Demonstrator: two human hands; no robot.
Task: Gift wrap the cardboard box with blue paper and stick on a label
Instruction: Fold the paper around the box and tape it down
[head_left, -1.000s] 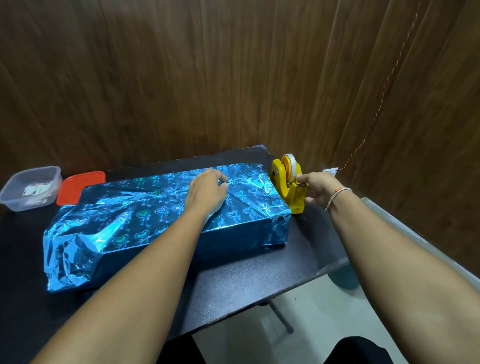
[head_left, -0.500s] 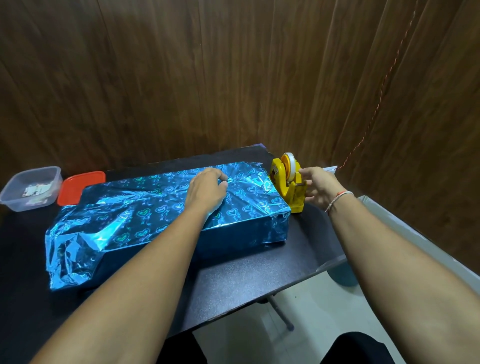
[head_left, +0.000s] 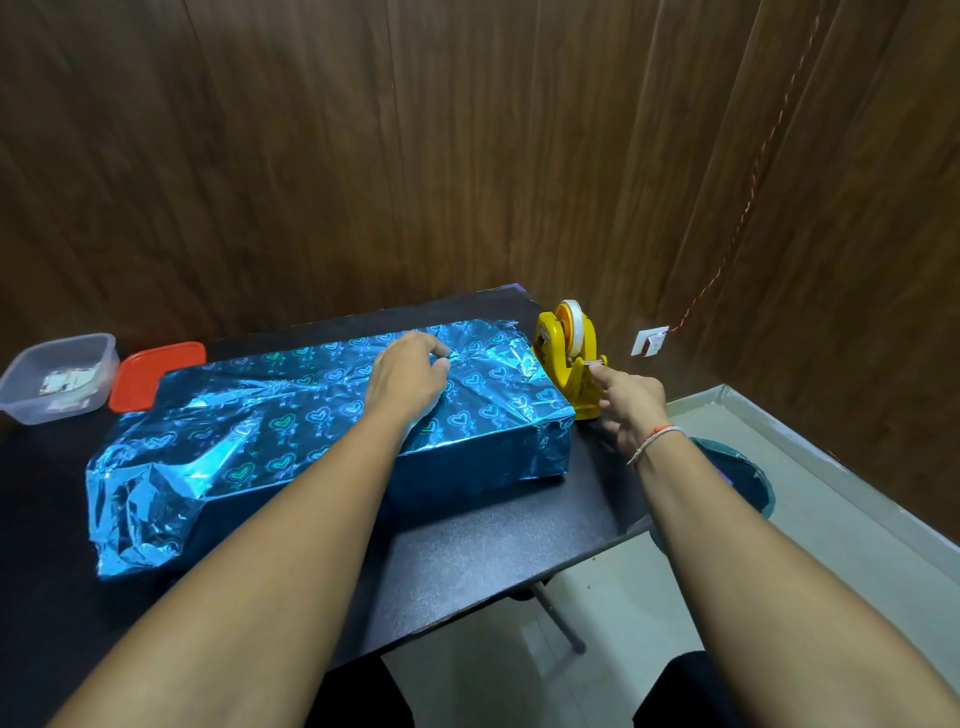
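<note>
A black table (head_left: 467, 561) stands against a brown wooden wall (head_left: 363, 156). On the table lies the cardboard box (head_left: 322, 441), long and flat, in the middle of the tabletop. It is covered by the blue paper (head_left: 291, 415), which is shiny and printed with small hearts. At the right end the paper is folded tight against the box; at the left end it stands out loose and crumpled past the box.

On the floor under the right edge of the table there is a dark round bin (head_left: 743, 478); what it contains I cannot tell.

At the far left of the table sits a clear plastic container (head_left: 57, 379), open, with some small printed papers inside. Just beside it, to the right, lies a red lid (head_left: 150, 374), partly hidden behind the wrapped box.

Near the right end of the box stands a yellow tape dispenser (head_left: 569, 358) with a white roll of tape (head_left: 571, 325).

The left hand (head_left: 410, 379) rests on top of the box, fingers curled, and presses the paper down at the seam. The right hand (head_left: 631, 402) is at the front of the dispenser; its thumb and forefinger pinch the end of the tape there. A thin thread bracelet (head_left: 654, 441) is on the right wrist.

A small white wall switch (head_left: 649, 341) is on the wall behind, with a red wire (head_left: 753, 176) going up from it.
</note>
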